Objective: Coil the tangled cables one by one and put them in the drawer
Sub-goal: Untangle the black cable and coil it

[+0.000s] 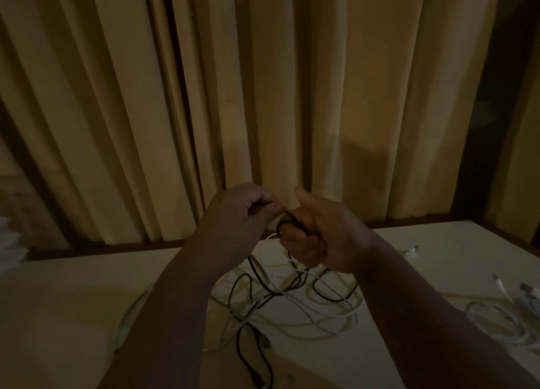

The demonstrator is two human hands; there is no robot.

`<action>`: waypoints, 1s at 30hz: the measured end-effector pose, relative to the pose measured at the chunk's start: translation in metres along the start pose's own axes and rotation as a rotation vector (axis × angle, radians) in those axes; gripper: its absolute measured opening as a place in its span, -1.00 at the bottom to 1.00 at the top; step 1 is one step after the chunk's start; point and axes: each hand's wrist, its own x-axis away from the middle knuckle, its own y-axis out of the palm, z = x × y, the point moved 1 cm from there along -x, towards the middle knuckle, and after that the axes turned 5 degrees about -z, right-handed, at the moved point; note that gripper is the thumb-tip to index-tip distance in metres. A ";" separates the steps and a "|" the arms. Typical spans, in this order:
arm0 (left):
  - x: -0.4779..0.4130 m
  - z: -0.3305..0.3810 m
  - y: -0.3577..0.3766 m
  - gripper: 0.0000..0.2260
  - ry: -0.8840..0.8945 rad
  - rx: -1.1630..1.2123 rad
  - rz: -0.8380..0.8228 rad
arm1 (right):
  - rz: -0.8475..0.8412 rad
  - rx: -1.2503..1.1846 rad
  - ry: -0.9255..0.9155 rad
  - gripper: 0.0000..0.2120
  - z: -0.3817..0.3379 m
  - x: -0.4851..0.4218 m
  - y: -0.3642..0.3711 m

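While I hold both hands raised above the table (73, 301), my left hand (248, 210) has its fingers curled in, thumb and fingertips pinching the black cable (289, 216). A short stretch of it runs across to my right hand (321, 236). There my fingers are curled round a small loop of the same cable, and my thumb sticks up free. A thin white strand shows just beside those fingers, but in this dim light I cannot tell whether I am gripping it too.

From my hands the black cable drops to the tabletop and winds toward me between my forearms, ending near the bottom edge of the view. It crosses over and under the white cables (321, 318), which lie in loose overlapping loops on the table below my hands, all in one tangle.

Well apart from that tangle, at the right edge of the table, lies a pale coiled cable (496, 321) with its plug ends beside it. A small white plug (412, 251) rests farther back on the right. Behind the table hangs a tan curtain (263, 96) in long folds.
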 end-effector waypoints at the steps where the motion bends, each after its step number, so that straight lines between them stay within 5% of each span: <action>1: 0.000 0.001 0.002 -0.90 0.003 0.027 0.022 | -0.020 -0.058 -0.026 -0.42 -0.001 -0.001 0.002; 7: -0.002 -0.004 0.023 -0.70 -0.035 0.137 0.150 | 0.084 -0.392 -0.256 -0.44 -0.018 0.004 0.009; 13: 0.000 0.005 0.055 -0.69 -0.130 0.298 0.020 | 0.196 -0.611 -0.603 -0.38 -0.031 0.022 0.003; 19: 0.007 0.020 0.066 -0.69 -0.108 0.161 -0.109 | 0.370 -0.566 -0.833 -0.33 -0.050 0.045 -0.015; 25: 0.012 0.028 0.072 -0.71 -0.169 0.133 -0.224 | 0.582 -0.429 -0.777 -0.37 -0.049 0.044 -0.022; 30: 0.011 0.030 0.064 -0.71 -0.122 -0.040 -0.270 | 1.003 0.133 -0.501 -0.59 -0.039 0.026 -0.032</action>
